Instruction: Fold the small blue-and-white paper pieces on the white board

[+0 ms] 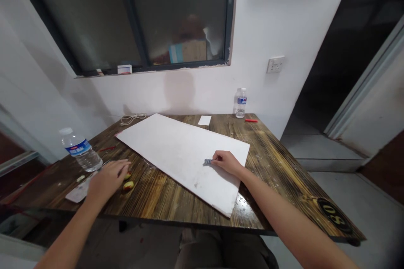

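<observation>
My right hand (227, 162) is over the right part of a large white board (179, 145), fingers pinched on a small grey-blue striped object (207, 161) whose kind I cannot make out. The object is at the board's surface. My left hand (107, 178) hovers at the left of the wooden table, fingers stretched out, and I see nothing held in it. Just right of it lies a red and yellow piece of fruit (128, 185), with another partly hidden by the fingers. A pale flat object (78, 191) lies beneath the left wrist, partly covered.
A large water bottle (80, 150) stands on the left of the table (268, 168), and a smaller bottle (241, 103) at the back right. Near the wall are a white card (205, 120), a red pen-like stick (251, 120) and a coiled cord (132, 117).
</observation>
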The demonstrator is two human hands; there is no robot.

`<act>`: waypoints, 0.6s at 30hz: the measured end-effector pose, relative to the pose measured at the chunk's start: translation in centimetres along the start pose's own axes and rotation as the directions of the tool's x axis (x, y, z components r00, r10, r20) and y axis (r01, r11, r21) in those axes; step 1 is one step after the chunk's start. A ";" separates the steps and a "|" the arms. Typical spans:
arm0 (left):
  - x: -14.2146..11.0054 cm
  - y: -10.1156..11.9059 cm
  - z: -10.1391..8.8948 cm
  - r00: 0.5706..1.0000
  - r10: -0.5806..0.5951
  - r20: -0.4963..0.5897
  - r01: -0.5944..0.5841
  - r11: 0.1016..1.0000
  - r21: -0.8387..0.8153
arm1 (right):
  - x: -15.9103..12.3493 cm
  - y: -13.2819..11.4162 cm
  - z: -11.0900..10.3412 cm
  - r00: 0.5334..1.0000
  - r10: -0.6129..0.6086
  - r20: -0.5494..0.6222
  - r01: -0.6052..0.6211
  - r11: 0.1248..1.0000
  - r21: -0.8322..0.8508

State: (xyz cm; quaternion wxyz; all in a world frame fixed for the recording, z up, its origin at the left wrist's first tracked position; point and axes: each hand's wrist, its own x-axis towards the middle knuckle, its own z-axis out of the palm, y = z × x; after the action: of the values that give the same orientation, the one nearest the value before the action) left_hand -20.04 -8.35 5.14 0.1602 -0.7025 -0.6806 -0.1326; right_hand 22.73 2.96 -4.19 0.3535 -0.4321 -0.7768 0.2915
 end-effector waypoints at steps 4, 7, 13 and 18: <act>2.9 6.2 0.5 0.988 0.135 -0.073 -0.145 0.975 -0.167 | 0.2 0.1 0.0 1.000 0.019 -0.001 -0.019 1.000 0.015; 5.0 10.9 1.7 0.973 0.228 -0.029 -0.226 0.924 -0.309 | 0.4 0.3 0.1 1.000 0.018 -0.002 -0.018 0.999 0.028; 7.6 19.6 5.3 0.851 0.519 0.074 -0.408 0.745 -0.528 | 0.7 0.2 -0.1 1.000 0.011 -0.008 -0.011 1.000 0.027; 8.2 22.6 7.4 0.816 0.577 0.022 -0.469 0.684 -0.559 | 0.7 -0.3 -0.4 0.999 0.023 -0.022 -0.023 1.000 0.011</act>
State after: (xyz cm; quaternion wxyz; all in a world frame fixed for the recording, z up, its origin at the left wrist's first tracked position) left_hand 2.61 1.63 0.70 -0.0764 -0.8931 -0.3989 -0.1932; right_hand 22.63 3.45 -3.54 0.3613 -0.4422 -0.7661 0.2950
